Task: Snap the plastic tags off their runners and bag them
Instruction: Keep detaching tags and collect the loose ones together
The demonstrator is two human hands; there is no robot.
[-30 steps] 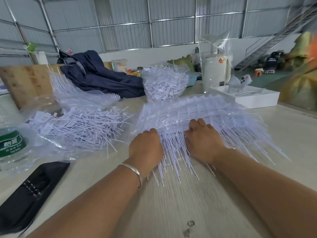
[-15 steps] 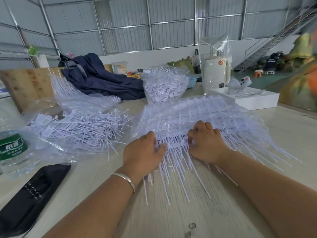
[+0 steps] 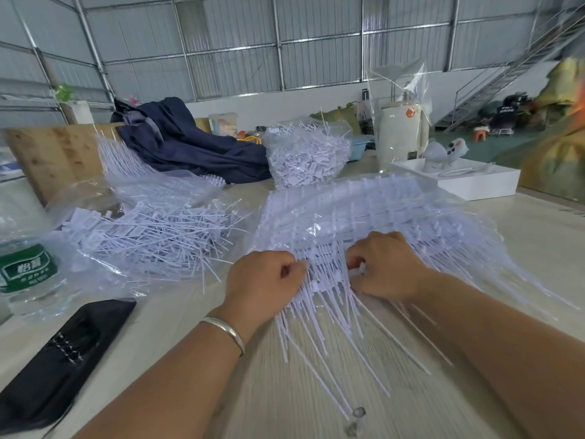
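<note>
Both hands' fingertips are buried in the runner stack (image 3: 364, 223) mid-desk; left hand (image 3: 262, 285) and right hand (image 3: 384, 267) curl fingers around its near strips. Bare desk (image 3: 285, 407) lies nearer.

On the desk (image 3: 538, 236), far left: clear water bottle (image 3: 27, 274), green label. Just in front, flat black case (image 3: 60, 365). Farther back, crumpled navy garment (image 3: 190, 147) beside a wooden board (image 3: 53, 156). Right rear: white tray (image 3: 468, 182) with a small white controller (image 3: 456, 148), near a white cylinder (image 3: 402, 137) wrapped in clear film. Metal staircase (image 3: 506, 74) against corrugated wall.
</note>
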